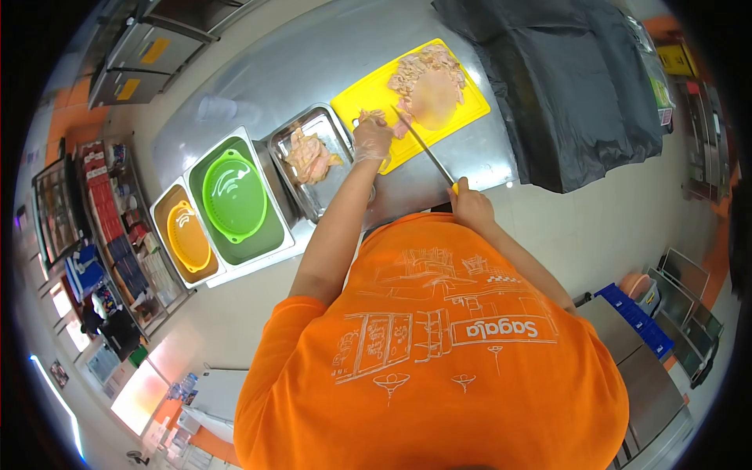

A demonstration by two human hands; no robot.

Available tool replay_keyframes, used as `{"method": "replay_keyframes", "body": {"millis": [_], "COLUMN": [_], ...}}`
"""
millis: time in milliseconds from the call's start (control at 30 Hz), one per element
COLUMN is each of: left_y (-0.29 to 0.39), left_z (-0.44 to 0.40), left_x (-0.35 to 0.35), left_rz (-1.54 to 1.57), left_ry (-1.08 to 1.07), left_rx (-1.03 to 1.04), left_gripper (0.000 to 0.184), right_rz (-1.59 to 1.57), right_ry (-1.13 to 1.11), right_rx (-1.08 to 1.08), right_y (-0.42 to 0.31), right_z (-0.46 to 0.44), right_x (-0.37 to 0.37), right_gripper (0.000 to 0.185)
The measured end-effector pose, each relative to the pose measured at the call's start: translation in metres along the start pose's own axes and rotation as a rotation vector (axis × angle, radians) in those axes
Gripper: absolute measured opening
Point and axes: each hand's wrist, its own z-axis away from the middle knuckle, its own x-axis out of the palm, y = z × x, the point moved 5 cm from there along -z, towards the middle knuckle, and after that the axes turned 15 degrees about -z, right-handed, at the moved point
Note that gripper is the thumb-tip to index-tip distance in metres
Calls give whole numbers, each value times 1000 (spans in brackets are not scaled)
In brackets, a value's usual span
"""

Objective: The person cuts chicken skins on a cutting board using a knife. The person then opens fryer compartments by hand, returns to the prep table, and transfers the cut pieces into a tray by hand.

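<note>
My left hand (372,142), in a clear plastic glove, is closed at the near left part of the yellow cutting board (360,100). A piece of raw chicken (373,116) shows at its fingertips; the fingers partly hide it. My right hand (473,205) is wrapped round the yellow handle of a long knife (429,153). The blade slants across the board, its tip beside a pile of chopped raw chicken (431,61) with a rounder pale mass (435,102) in its middle. Left of the board, a steel tray (316,119) holds larger raw chicken pieces (310,157).
Left of the tray are a green basket (235,196) and a smaller orange basket (188,239), set in white-rimmed tubs. Black plastic sheeting (580,94) covers the right end of the steel table (274,66). A translucent container (217,108) stands at the back left.
</note>
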Motion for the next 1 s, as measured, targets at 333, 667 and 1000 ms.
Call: {"method": "replay_keyframes", "body": {"millis": [333,667,1000], "left_y": [27,12,27], "left_z": [20,6,14], "left_x": [-23,25,-3], "left_rz": [-84,-206,-317], "left_ry": [-144,-54,-184], "left_rx": [-57,118,207], "left_gripper": [38,33,29], "right_rz": [70,144,87], "right_ry": [-40,-63,46], "right_rx": [2,84,0], "right_y": [-22,-22,-23], "right_z": [-5,-20,-75], "right_x": [-9,4,19], "right_gripper": [36,39,37]}}
